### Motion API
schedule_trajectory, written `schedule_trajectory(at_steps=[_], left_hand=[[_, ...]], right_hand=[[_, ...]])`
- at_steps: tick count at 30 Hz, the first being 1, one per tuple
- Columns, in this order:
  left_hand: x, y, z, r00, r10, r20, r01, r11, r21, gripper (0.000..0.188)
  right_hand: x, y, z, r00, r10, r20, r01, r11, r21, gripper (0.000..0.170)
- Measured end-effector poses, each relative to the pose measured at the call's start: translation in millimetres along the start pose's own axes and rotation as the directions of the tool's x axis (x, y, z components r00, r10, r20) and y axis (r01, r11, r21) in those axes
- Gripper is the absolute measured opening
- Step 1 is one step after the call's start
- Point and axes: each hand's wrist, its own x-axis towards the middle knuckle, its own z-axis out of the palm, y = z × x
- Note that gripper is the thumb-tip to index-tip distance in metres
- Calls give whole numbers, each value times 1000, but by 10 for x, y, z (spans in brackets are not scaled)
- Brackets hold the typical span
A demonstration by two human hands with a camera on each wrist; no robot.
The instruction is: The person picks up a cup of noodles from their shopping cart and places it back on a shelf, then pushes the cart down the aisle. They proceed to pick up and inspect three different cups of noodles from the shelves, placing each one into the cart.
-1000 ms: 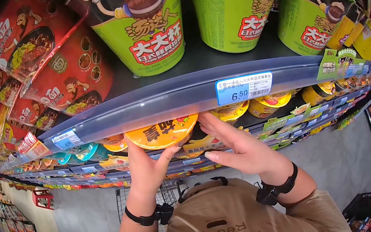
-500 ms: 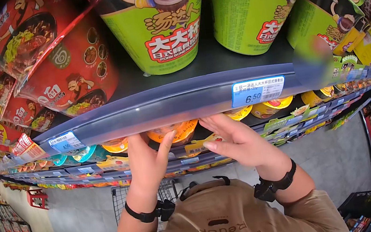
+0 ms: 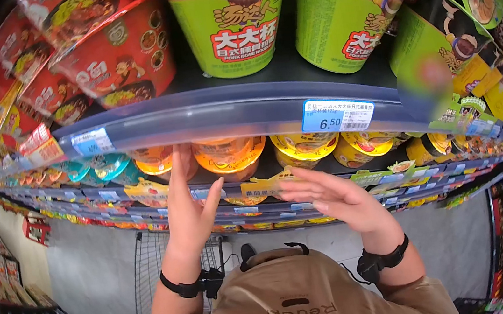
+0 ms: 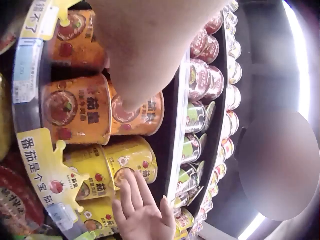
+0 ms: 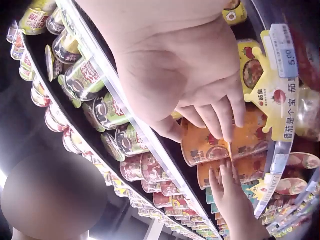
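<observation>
Orange instant noodle cups (image 3: 230, 158) stand on the shelf below the top ledge, close to my left hand (image 3: 187, 208). That hand is upright, fingers straight and thumb spread, its fingertips reaching in beside the orange cup. In the left wrist view, two orange cups (image 4: 75, 110) sit one behind the other, and the left forearm overlaps the upper ones. My right hand (image 3: 335, 200) hovers in front of the yellow noodle cups (image 3: 305, 148), fingers extended and holding nothing. In the right wrist view, its palm (image 5: 187, 75) is toward the camera, with the left hand (image 5: 232, 195) beyond.
A clear shelf lip (image 3: 206, 112) with a price tag (image 3: 339, 116) runs above the hands. Large green noodle cups (image 3: 237, 30) and red noodle buckets (image 3: 116, 66) stand on top. A yellow promotional strip (image 3: 262, 189) edges the lower shelf. A wire cart (image 3: 151, 267) stands below.
The orange cup that was in the left hand has gone back under the ledge onto the shelf. Both hands have let go; the right has drawn back and down, and the view has shifted.
</observation>
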Motion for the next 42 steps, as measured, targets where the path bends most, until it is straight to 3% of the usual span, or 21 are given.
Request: schedule_trajectory(at_steps=[2,3,6,8,11,13,18,22,24,26,27,29,30,31,33,34,36,37,38,40,42], left_hand=[[-252,-32,-75,1000,10,-18,-8,995,100,80],[-385,20,-119,996,-51,-68,55,997,46,68],[-913,-83,-253,943,-177,-283,154,983,-104,41],[-1269,-97,-462,896,-251,-365,253,966,-42,34],[-1830,7,-787,754,-376,-538,391,916,-92,30],[-2509,137,-1056,648,-416,-638,490,869,-69,30],[-3980,152,-1574,348,-516,-783,746,658,-103,27],[-4936,210,-1815,113,-376,-920,742,648,-173,21],[-5586,49,-1949,124,-250,-960,808,587,-49,23],[-6153,-94,-1993,75,-223,-972,939,345,-6,31],[-6467,-166,-1996,52,-221,-974,942,333,-26,31],[-7047,-351,-2033,-58,-289,-956,993,-111,-27,48],[-7272,-481,-2083,-78,-288,-954,991,-126,-43,48],[-7507,-580,-2069,-157,-325,-933,982,-147,-115,56],[-7650,-568,-2023,-323,-422,-847,940,-248,-235,71],[-7599,-575,-2028,-340,-424,-839,932,-267,-243,71],[-7447,-610,-2071,-339,-404,-849,932,-265,-246,74],[-7259,-559,-2129,-288,-328,-900,921,-353,-166,76],[-7251,-541,-2202,-168,-267,-949,906,-421,-42,72],[-7317,-548,-2428,-71,-157,-985,821,-570,32,69],[-7638,-625,-2607,-70,-169,-983,747,-662,61,58]], right_hand=[[-132,17,-81,997,71,40,-71,997,16,59],[-164,48,-58,1000,12,23,-12,1000,28,50],[-268,165,-162,993,104,64,-108,992,59,47],[-293,291,-168,987,130,95,-136,989,55,46],[-297,551,-175,956,255,144,-270,958,96,46],[-207,812,-67,908,320,270,-351,933,74,46],[-14,1294,244,809,442,387,-506,859,78,41],[188,1647,600,776,519,360,-524,847,-90,35],[335,1816,796,759,533,374,-527,840,-127,34],[527,2093,978,717,616,327,-633,772,-67,32],[633,2290,1054,705,653,278,-667,743,-55,28],[811,2810,1193,689,695,205,-691,716,-105,29],[887,3104,1267,682,723,112,-710,691,-133,30],[960,3440,1322,662,741,114,-726,672,-149,30],[1091,3997,1455,660,751,-29,-680,580,-449,33],[1169,4044,1621,706,692,-149,-628,514,-584,37],[1403,5010,1399,906,398,-145,-315,404,-859,39],[1523,5173,1437,928,329,-175,-307,411,-858,41],[1638,5331,1500,943,263,-203,-300,414,-859,43],[1888,5515,1632,929,339,-148,-301,461,-835,58],[2044,5589,1859,928,349,-130,-231,266,-936,56]])
